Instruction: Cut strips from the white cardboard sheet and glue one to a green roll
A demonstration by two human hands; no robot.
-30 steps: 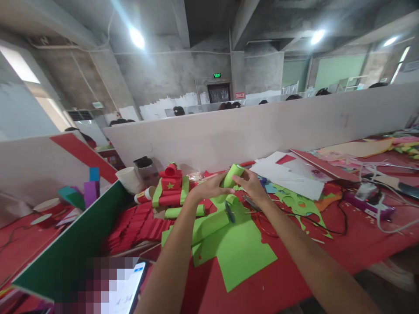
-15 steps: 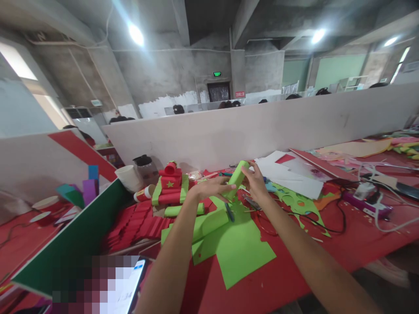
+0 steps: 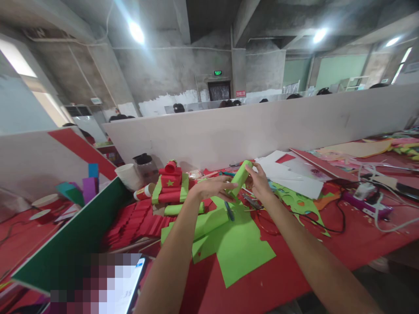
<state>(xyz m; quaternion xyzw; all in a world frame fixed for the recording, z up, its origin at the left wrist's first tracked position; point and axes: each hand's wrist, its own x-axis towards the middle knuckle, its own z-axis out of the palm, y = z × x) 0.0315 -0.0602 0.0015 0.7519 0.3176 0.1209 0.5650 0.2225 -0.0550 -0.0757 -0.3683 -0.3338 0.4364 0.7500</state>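
A light-green rolled tube, of foam or paper, is held tilted above the table between my two hands. My left hand grips its lower end, fingers along the near side. At the upper end, my right hand closes with thumb and fingers round the edge. Below lie flat light-green sheets and a larger green roll. A slim dark tool lies on the green material under my hands; its kind is unclear. Left of my left hand stands a red-and-green model with a yellow star.
Folded red strips lie beside a green board at the left. A phone rests near the front. White paper cups stand behind. Cables and a purple power strip are on the right. A white partition bounds the back.
The green tube and my right hand have shifted slightly to the right, and the tube leans a little more. My left hand stays nearly in place.
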